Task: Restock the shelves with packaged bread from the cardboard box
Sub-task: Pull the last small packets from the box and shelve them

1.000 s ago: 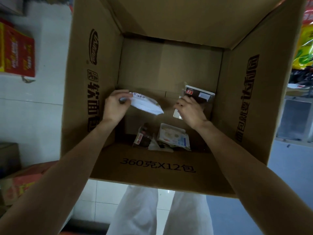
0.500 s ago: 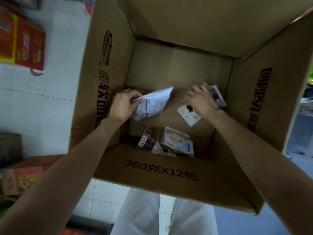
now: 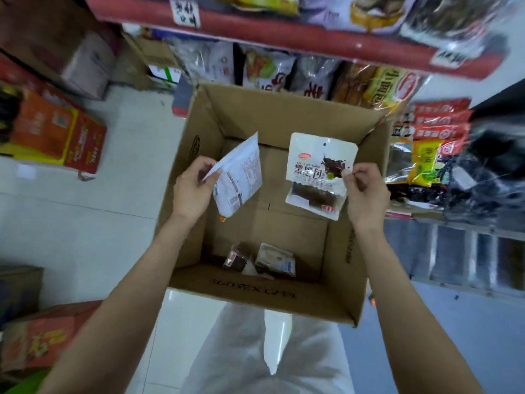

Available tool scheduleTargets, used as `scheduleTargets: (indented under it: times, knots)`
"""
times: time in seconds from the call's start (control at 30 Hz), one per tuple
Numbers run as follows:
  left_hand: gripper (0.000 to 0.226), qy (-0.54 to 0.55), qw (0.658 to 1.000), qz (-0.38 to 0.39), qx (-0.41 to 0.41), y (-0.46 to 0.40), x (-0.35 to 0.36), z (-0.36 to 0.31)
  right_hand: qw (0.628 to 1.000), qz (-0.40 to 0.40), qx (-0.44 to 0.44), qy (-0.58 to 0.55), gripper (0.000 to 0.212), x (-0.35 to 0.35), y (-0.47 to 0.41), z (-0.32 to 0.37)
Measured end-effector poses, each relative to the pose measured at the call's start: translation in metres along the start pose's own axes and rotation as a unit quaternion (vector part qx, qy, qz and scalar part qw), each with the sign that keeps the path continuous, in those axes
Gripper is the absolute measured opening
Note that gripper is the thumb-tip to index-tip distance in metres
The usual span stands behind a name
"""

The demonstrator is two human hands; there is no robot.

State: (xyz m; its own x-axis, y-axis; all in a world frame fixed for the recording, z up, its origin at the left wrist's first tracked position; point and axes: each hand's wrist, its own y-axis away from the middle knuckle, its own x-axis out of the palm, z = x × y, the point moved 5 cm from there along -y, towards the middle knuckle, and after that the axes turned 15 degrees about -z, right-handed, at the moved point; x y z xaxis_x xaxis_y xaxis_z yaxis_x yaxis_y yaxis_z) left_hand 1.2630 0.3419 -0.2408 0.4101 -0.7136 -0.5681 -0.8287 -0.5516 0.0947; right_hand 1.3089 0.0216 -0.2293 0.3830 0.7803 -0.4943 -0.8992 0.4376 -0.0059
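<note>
Head view, both hands raised above the open cardboard box [image 3: 278, 115]. The left hand [image 3: 193, 189] pinches the corner of a white bread packet [image 3: 241, 177] between thumb and curled fingers; the packet hangs tilted, its printed back panel toward the camera. The right hand [image 3: 365, 191] pinches the right edge of a second bread packet [image 3: 318, 172], white with black characters on the front and a clear window showing dark bread at its lower end. The two held packets are apart from each other, one over the left half of the box interior, the other over the right half.

On the box floor, against the near wall, lie two further packets: a dark packet [image 3: 235, 260] on the left and a pale packet [image 3: 277, 260] just beside it on the right. They appear to touch. The near flap of the box carries printed characters.

The box stands on a pale tiled floor [image 3: 85, 223], between the person's white-trousered legs [image 3: 255, 351] and the shelving. Behind the box, a red-edged shelf [image 3: 284, 38] holds bagged goods above and below. To the right, a lower shelf holds red and yellow packets [image 3: 434, 129]. To the left, an orange carton [image 3: 56, 132] rests on the floor.
</note>
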Motion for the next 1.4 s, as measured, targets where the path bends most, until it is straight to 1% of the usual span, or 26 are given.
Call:
scheduleTargets:
  times: [0.07,0.1,0.23,0.33,0.4,0.5,0.57,0.63,0.73,0.8,0.83,0.9,0.93,1.0,1.1,1.2,1.23,1.3,1.33,1.4]
  knots:
    - [0.005,0.022,0.999,-0.014,0.019,0.006,-0.009,-0.033,1.000,-0.010,-0.014,-0.008,0.007,-0.024,-0.001,0.022]
    - [0.008,0.041,0.999,-0.026,0.020,0.009,-0.013,-0.050,1.000,-0.016,-0.019,-0.004,0.007,-0.036,-0.002,0.031]
    - [0.011,0.150,0.986,-0.057,-0.032,0.019,-0.024,-0.107,0.997,-0.042,-0.056,0.020,0.009,-0.078,-0.010,0.065]
    - [0.009,0.158,0.986,-0.058,-0.006,0.022,-0.026,-0.145,0.998,-0.040,-0.054,-0.006,0.008,-0.103,-0.022,0.085]
    - [0.010,0.142,0.988,-0.056,0.029,0.021,-0.027,-0.167,0.998,-0.028,-0.044,-0.042,0.006,-0.117,-0.032,0.091]
    - [0.008,0.095,0.988,-0.054,0.105,0.024,-0.025,-0.201,0.996,-0.014,-0.041,-0.082,0.010,-0.134,-0.048,0.101]
    - [0.010,0.087,0.985,-0.051,0.137,0.029,-0.020,-0.223,0.995,-0.014,-0.057,-0.086,0.005,-0.149,-0.060,0.109]
    - [0.021,0.079,0.983,-0.030,0.161,0.033,-0.010,-0.244,0.994,-0.023,-0.096,-0.057,0.003,-0.166,-0.072,0.116]
    - [0.029,0.042,0.982,0.013,0.186,0.033,0.016,-0.279,0.981,-0.067,-0.175,0.041,0.019,-0.196,-0.097,0.121]
    - [0.023,0.027,0.975,0.031,0.218,0.033,0.037,-0.303,0.971,-0.108,-0.200,0.073,0.023,-0.218,-0.118,0.120]
    - [0.022,0.007,0.972,0.031,0.234,0.032,0.048,-0.313,0.969,-0.127,-0.200,0.073,0.021,-0.229,-0.130,0.120]
    - [0.054,-0.056,0.960,0.022,0.273,0.027,0.072,-0.331,0.965,-0.161,-0.195,0.067,0.016,-0.250,-0.154,0.122]
    - [0.061,-0.084,0.954,0.015,0.286,0.023,0.084,-0.338,0.964,-0.176,-0.191,0.059,0.015,-0.259,-0.167,0.124]
    - [0.053,-0.100,0.948,0.010,0.302,0.015,0.108,-0.355,0.964,-0.198,-0.175,0.027,0.016,-0.271,-0.196,0.125]
    - [0.052,-0.095,0.946,0.017,0.310,0.006,0.138,-0.371,0.960,-0.220,-0.174,0.009,0.018,-0.270,-0.245,0.134]
    - [0.027,-0.087,0.952,0.020,0.291,-0.003,0.162,-0.376,0.956,-0.213,-0.202,0.024,0.021,-0.243,-0.297,0.146]
    - [0.022,-0.097,0.953,0.017,0.285,-0.006,0.168,-0.377,0.958,-0.195,-0.206,0.031,0.021,-0.229,-0.313,0.149]
    - [0.026,-0.117,0.952,0.005,0.282,-0.011,0.178,-0.375,0.967,-0.152,-0.201,0.034,0.017,-0.199,-0.338,0.152]
    - [0.027,-0.118,0.952,-0.002,0.281,-0.013,0.181,-0.374,0.975,-0.128,-0.181,0.019,0.015,-0.184,-0.349,0.151]
    - [0.025,-0.113,0.955,-0.017,0.275,-0.019,0.182,-0.371,0.989,-0.076,-0.115,-0.049,0.011,-0.156,-0.361,0.147]
